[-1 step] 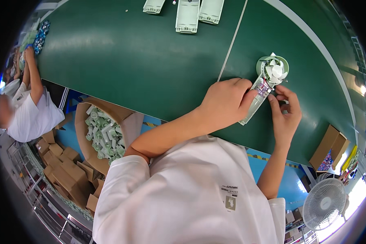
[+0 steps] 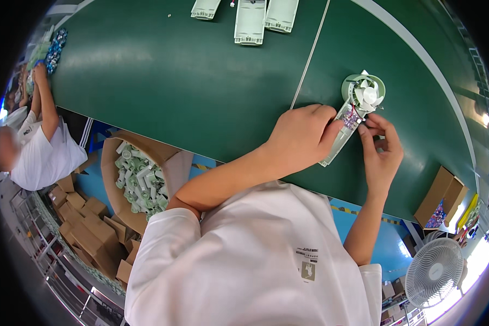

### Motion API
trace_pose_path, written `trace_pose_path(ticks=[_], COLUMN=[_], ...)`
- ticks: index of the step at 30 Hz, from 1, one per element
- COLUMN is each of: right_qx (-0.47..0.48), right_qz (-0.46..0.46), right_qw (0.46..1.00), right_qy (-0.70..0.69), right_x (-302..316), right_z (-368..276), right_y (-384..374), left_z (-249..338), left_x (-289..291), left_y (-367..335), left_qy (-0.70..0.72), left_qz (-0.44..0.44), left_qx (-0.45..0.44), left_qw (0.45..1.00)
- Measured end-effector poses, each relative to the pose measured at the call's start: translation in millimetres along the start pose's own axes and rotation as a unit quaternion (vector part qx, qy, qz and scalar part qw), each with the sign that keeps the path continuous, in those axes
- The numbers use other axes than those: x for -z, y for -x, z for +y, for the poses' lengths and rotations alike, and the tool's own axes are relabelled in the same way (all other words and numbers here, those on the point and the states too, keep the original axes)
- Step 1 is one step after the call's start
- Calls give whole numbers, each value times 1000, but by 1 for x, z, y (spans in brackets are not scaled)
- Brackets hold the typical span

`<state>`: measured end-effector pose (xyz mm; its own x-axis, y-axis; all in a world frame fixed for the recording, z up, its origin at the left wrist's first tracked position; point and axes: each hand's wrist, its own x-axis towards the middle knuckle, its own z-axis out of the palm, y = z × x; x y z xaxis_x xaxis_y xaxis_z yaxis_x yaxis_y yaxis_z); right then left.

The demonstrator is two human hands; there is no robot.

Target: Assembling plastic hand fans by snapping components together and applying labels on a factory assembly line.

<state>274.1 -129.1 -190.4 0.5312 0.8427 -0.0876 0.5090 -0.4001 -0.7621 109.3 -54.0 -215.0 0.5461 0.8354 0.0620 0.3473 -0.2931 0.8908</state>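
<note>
A pale green handheld fan (image 2: pixel 337 146) lies tilted on the green table, its casing open. At its far end white fan blades (image 2: pixel 368 95) sit in a round ring. Below the ring a small circuit board (image 2: pixel 351 117) with thin red wires shows in the handle. My left hand (image 2: pixel 305 133) is closed on the handle's left side, its thumb over the edge. On the right, my right hand (image 2: pixel 384 148) has thumb and forefinger bent together against the casing's edge beside the board. Whether a small part or wire is between those fingertips is hidden.
Several pale green casing halves (image 2: pixel 249 26) lie at the table's far edge. A large carton (image 2: pixel 110 173) of green-white parts stands on the floor at left, near brown boxes (image 2: pixel 92 239). A co-worker (image 2: pixel 43 146) is at far left. A standing fan (image 2: pixel 434 271) is at lower right.
Hardly anything differs. My right fingertips have shifted very slightly at the casing's edge; my left hand and the fan hold their place.
</note>
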Motion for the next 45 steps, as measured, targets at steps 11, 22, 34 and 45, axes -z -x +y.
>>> trace_pose_path(ticks=[11,22,34,45], right_qx=[-115,-327,-226,-253], right_qz=[-44,-148,-220,-167], right_qw=[972,803,867,874], right_qy=[-198,-475,-387,-380], right_x=[11,17,11,11], right_z=[-12,-1,-2,0], right_y=[7,17,18,16], left_z=[2,17,12,8], left_x=[-5,-1,-11,-10], left_y=[4,19,17,17], left_qy=[-31,2,1,7], left_qz=[-7,91,126,104], left_qx=[-20,-166,-183,-172], left_qw=[999,982,975,980])
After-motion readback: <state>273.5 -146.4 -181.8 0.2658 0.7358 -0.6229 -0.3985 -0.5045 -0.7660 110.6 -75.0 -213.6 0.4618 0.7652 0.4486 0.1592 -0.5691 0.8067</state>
